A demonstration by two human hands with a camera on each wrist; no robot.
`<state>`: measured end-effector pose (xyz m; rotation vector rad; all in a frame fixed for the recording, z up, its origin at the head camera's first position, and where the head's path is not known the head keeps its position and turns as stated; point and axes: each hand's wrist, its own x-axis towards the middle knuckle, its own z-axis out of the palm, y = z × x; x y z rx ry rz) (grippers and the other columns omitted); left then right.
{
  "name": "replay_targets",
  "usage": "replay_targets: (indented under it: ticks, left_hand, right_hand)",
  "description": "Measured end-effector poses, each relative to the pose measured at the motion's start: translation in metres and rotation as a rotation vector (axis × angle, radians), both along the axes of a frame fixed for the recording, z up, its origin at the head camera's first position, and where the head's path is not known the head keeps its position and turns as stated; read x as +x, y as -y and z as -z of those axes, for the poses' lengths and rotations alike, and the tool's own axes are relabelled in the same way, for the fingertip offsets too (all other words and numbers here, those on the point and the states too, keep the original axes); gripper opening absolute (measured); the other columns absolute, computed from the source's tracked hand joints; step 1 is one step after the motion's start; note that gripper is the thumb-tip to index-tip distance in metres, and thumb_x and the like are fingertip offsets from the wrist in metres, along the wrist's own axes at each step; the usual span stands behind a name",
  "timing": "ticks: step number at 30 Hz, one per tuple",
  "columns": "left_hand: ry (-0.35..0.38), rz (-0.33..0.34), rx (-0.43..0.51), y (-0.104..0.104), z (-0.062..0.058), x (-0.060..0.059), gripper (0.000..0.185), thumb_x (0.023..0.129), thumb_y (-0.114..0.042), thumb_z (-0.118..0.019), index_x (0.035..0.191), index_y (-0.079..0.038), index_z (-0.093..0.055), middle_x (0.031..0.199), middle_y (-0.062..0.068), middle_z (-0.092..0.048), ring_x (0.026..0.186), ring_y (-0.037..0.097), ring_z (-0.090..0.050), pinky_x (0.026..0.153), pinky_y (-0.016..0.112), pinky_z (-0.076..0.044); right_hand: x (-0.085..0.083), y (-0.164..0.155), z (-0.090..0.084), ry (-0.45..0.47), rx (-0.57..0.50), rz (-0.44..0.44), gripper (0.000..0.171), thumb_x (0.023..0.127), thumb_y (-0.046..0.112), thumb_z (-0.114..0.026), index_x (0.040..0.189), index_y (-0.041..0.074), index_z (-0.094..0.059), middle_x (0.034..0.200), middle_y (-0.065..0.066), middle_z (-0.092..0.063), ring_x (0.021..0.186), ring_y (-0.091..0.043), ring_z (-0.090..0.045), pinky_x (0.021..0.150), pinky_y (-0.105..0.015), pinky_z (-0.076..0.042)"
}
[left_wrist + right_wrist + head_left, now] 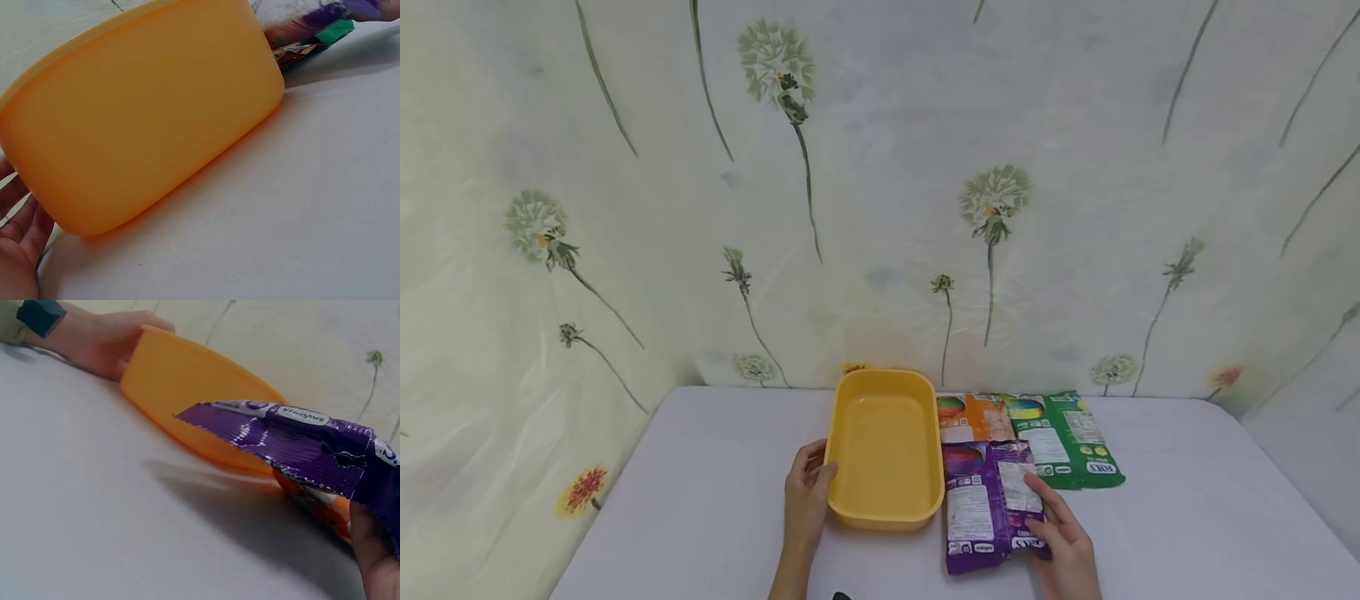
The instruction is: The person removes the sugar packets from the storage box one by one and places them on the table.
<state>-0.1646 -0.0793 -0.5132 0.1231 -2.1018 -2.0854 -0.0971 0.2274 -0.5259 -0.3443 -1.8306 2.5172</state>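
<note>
Hands frame a yellow tub (886, 450) that stands open and holds nothing, on a white table (715, 500). The left hand (806, 493) grips the tub's near left corner, thumb hooked over the rim and fingers curled against the outer wall. Just right of those fingers' hold, past the tub's far wall, lies a purple packet (985, 508), its left edge touching the tub. The right hand (1063, 542) pinches the packet's near right corner, fingers spread flat on top; the right wrist view shows that end lifted off the table with a thumb beneath it. Beyond the right fingertips lie an orange packet (973, 418) and a green packet (1063, 440), side by side, the purple one overlapping the orange. In the left wrist view the tub's wall fills most of the frame, only the palm's edge shows, and the packets are cut off at the top. Both forearms enter from the bottom edge. Print on the packets is too small to read.
</note>
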Motion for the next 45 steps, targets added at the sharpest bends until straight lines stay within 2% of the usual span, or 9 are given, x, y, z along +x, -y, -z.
replay_targets:
  ticks: [3, 15, 19, 26, 29, 31, 33, 36, 45]
  left_hand:
    - [-0.001, 0.003, 0.004, 0.0, 0.001, 0.0, 0.035, 0.089, -0.004, -0.056, 0.124, 0.0, -0.054, 0.126, 0.019, -0.057, 0.115, 0.033, -0.056, 0.084, 0.009, -0.045]
    - [-0.003, -0.008, 0.009, 0.003, 0.0, 0.0, 0.034, 0.089, -0.003, -0.056, 0.123, -0.002, -0.055, 0.126, 0.018, -0.057, 0.115, 0.03, -0.056, 0.084, 0.009, -0.045]
    - [0.002, -0.011, 0.002, 0.004, 0.0, 0.001, 0.035, 0.089, -0.003, -0.055, 0.124, -0.003, -0.054, 0.126, 0.017, -0.057, 0.115, 0.03, -0.056, 0.084, 0.009, -0.045]
    - [-0.013, -0.011, 0.01, 0.005, 0.0, -0.001, 0.036, 0.089, -0.002, -0.055, 0.124, -0.001, -0.054, 0.126, 0.019, -0.057, 0.115, 0.031, -0.055, 0.084, 0.009, -0.045]
    - [-0.018, -0.006, 0.02, 0.004, -0.001, -0.001, 0.035, 0.089, -0.003, -0.056, 0.124, -0.001, -0.054, 0.126, 0.018, -0.057, 0.115, 0.031, -0.056, 0.084, 0.01, -0.045]
    - [-0.024, -0.004, 0.029, 0.003, 0.0, 0.0, 0.035, 0.089, -0.003, -0.056, 0.123, -0.002, -0.055, 0.126, 0.017, -0.057, 0.115, 0.03, -0.056, 0.084, 0.01, -0.045]
    - [-0.025, -0.003, 0.03, 0.003, 0.0, 0.0, 0.035, 0.089, -0.003, -0.057, 0.123, -0.003, -0.055, 0.126, 0.015, -0.058, 0.115, 0.028, -0.056, 0.085, 0.01, -0.045]
    - [-0.029, -0.002, 0.031, 0.002, 0.0, 0.0, 0.034, 0.089, -0.004, -0.057, 0.123, -0.004, -0.055, 0.125, 0.015, -0.058, 0.114, 0.027, -0.056, 0.085, 0.01, -0.045]
    - [-0.027, -0.001, -0.003, 0.002, 0.003, 0.0, 0.032, 0.093, -0.009, -0.054, 0.124, -0.003, -0.054, 0.124, 0.016, -0.059, 0.113, 0.03, -0.057, 0.085, 0.01, -0.045]
  right_hand:
    - [0.001, 0.001, 0.002, 0.03, 0.023, -0.008, 0.065, 0.09, -0.002, -0.041, 0.15, 0.018, -0.024, 0.161, -0.001, -0.007, 0.148, -0.023, -0.007, 0.093, -0.01, -0.044]
    - [0.008, 0.002, -0.001, 0.143, 0.076, 0.018, 0.066, 0.086, -0.001, -0.036, 0.149, 0.019, -0.026, 0.16, 0.001, -0.015, 0.147, -0.02, -0.013, 0.093, -0.011, -0.045]
    - [0.012, -0.001, -0.001, 0.199, 0.173, 0.002, 0.065, 0.087, 0.001, -0.038, 0.149, 0.019, -0.027, 0.159, -0.003, -0.015, 0.146, -0.025, -0.018, 0.09, -0.015, -0.049]
    - [0.016, -0.003, 0.002, 0.223, 0.518, -0.007, 0.059, 0.089, 0.001, -0.04, 0.146, 0.016, -0.033, 0.156, -0.004, -0.026, 0.144, -0.027, -0.023, 0.08, 0.002, -0.039]
    - [0.017, -0.002, 0.002, 0.239, 0.612, -0.01, 0.059, 0.089, 0.0, -0.039, 0.146, 0.014, -0.034, 0.156, -0.01, -0.024, 0.142, -0.032, -0.025, 0.094, -0.013, -0.045]
    - [0.017, -0.002, 0.003, 0.246, 0.651, -0.02, 0.058, 0.088, 0.0, -0.039, 0.145, 0.013, -0.035, 0.157, -0.014, -0.02, 0.142, -0.036, -0.023, 0.106, -0.031, -0.04]
    - [0.017, -0.002, 0.003, 0.247, 0.673, -0.026, 0.058, 0.087, -0.001, -0.038, 0.144, 0.012, -0.036, 0.158, -0.017, -0.014, 0.142, -0.039, -0.02, 0.11, -0.046, -0.03]
    - [0.017, -0.002, 0.004, 0.237, 0.7, -0.037, 0.058, 0.087, -0.002, -0.036, 0.143, 0.011, -0.038, 0.158, -0.017, -0.009, 0.143, -0.041, -0.016, 0.113, -0.052, -0.024]
    - [0.016, -0.006, 0.005, 0.204, 0.78, -0.103, 0.058, 0.085, -0.003, -0.037, 0.142, 0.01, -0.038, 0.159, -0.018, -0.004, 0.143, -0.044, -0.007, 0.113, -0.059, -0.016]
